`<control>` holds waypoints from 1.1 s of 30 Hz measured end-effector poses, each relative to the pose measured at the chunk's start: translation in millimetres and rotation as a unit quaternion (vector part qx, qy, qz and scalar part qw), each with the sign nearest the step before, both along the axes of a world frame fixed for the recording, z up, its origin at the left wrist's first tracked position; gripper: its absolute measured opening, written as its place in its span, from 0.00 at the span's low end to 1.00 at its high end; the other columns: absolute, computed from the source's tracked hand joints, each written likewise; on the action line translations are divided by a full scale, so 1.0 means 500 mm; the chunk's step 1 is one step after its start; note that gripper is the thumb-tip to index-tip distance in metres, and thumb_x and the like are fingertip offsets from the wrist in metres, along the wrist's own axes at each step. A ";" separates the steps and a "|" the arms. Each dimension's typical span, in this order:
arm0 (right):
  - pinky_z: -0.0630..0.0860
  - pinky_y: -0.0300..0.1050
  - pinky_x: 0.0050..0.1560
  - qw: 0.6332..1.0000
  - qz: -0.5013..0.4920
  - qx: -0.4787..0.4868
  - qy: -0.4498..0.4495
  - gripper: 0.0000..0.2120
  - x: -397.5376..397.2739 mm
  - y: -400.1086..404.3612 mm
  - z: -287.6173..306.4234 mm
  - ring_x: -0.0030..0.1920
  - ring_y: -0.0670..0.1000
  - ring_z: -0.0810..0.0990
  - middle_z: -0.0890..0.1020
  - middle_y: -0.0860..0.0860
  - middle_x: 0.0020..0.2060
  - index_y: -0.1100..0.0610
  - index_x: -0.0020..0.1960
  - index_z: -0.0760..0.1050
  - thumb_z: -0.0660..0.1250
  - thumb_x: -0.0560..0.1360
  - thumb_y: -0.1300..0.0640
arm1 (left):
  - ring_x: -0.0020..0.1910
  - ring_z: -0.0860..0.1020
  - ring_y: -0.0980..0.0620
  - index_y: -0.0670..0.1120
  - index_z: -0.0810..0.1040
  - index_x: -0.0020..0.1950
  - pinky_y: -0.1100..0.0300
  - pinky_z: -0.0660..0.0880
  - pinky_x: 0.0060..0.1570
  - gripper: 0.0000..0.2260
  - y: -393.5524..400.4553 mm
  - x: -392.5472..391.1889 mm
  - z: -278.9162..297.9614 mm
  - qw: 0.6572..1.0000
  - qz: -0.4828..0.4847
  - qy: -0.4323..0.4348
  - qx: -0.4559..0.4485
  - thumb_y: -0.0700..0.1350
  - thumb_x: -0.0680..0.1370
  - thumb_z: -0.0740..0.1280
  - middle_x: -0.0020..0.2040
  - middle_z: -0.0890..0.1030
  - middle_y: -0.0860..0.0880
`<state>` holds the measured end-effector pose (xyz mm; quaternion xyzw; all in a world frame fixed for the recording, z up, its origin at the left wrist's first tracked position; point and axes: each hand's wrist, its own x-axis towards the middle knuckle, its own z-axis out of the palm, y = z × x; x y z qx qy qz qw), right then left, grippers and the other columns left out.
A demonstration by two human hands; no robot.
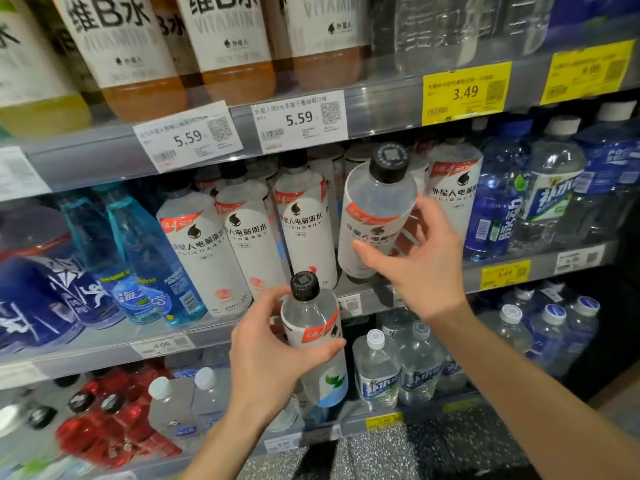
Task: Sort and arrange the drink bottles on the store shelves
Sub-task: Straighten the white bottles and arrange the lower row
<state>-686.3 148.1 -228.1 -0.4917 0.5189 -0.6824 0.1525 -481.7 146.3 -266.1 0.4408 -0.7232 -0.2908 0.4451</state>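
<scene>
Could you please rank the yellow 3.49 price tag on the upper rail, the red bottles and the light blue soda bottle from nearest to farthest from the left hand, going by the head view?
From the left hand:
1. Light blue soda bottle, up and to its left on the middle shelf.
2. Red bottles, lower left on the bottom shelf; close to the first, so that order is tentative.
3. Yellow 3.49 price tag, far up and right.

Two white-labelled, black-capped bottles off the shelf: one (375, 216) tilted at the middle shelf edge (374, 299), other one (317, 337) upright, lower, just in front.
</scene>
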 end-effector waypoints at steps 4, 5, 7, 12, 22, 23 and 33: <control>0.79 0.52 0.59 1.000 -0.009 0.022 0.013 0.30 0.010 -0.018 -0.012 0.58 0.48 0.80 0.81 0.46 0.55 0.51 0.60 0.75 0.80 0.62 0.47 | 0.50 0.79 0.63 0.60 0.78 0.54 0.75 0.70 0.43 0.31 -0.001 0.005 -0.032 0.999 0.016 -0.022 0.023 0.62 0.53 0.79 0.49 0.81 0.66; 0.80 0.52 0.58 0.999 -0.010 0.027 0.014 0.29 0.011 -0.022 -0.015 0.58 0.48 0.80 0.81 0.47 0.55 0.51 0.60 0.75 0.80 0.62 0.47 | 0.50 0.79 0.63 0.60 0.78 0.54 0.75 0.70 0.43 0.31 -0.002 0.006 -0.039 0.999 0.019 -0.024 0.029 0.62 0.53 0.79 0.49 0.81 0.65; 0.81 0.49 0.57 0.999 -0.014 0.037 0.014 0.28 0.013 -0.028 -0.021 0.58 0.47 0.80 0.81 0.48 0.54 0.52 0.59 0.76 0.80 0.62 0.49 | 0.49 0.80 0.62 0.60 0.78 0.55 0.74 0.72 0.43 0.32 -0.004 0.010 -0.051 0.999 0.024 -0.024 0.036 0.62 0.53 0.80 0.48 0.82 0.64; 0.76 0.32 0.57 0.997 -0.043 0.062 0.034 0.28 0.017 -0.038 -0.021 0.57 0.40 0.78 0.78 0.48 0.55 0.55 0.61 0.80 0.83 0.62 0.53 | 0.48 0.81 0.62 0.58 0.78 0.55 0.68 0.75 0.44 0.32 -0.007 0.012 -0.068 0.999 0.026 -0.023 0.037 0.55 0.54 0.84 0.48 0.83 0.62; 0.80 0.45 0.57 0.987 -0.140 0.069 0.024 0.32 0.045 -0.051 -0.010 0.52 0.42 0.78 0.81 0.46 0.52 0.54 0.63 0.78 0.83 0.61 0.50 | 0.46 0.82 0.62 0.59 0.77 0.56 0.56 0.80 0.46 0.33 -0.020 0.006 -0.096 0.998 0.044 -0.009 0.053 0.55 0.54 0.84 0.47 0.84 0.62; 0.80 0.45 0.57 0.986 -0.151 0.065 0.027 0.31 0.049 -0.052 -0.010 0.51 0.41 0.77 0.79 0.46 0.52 0.55 0.62 0.79 0.83 0.61 0.50 | 0.46 0.82 0.62 0.58 0.77 0.56 0.56 0.80 0.46 0.33 -0.021 0.005 -0.098 0.997 0.044 -0.009 0.055 0.54 0.54 0.85 0.47 0.84 0.62; 0.79 0.50 0.58 0.981 -0.182 0.061 0.021 0.33 0.066 -0.067 -0.022 0.53 0.45 0.75 0.73 0.48 0.53 0.56 0.67 0.76 0.82 0.65 0.50 | 0.46 0.81 0.64 0.59 0.77 0.55 0.52 0.81 0.44 0.33 -0.025 -0.002 -0.100 0.997 0.050 0.001 0.060 0.54 0.54 0.85 0.47 0.83 0.64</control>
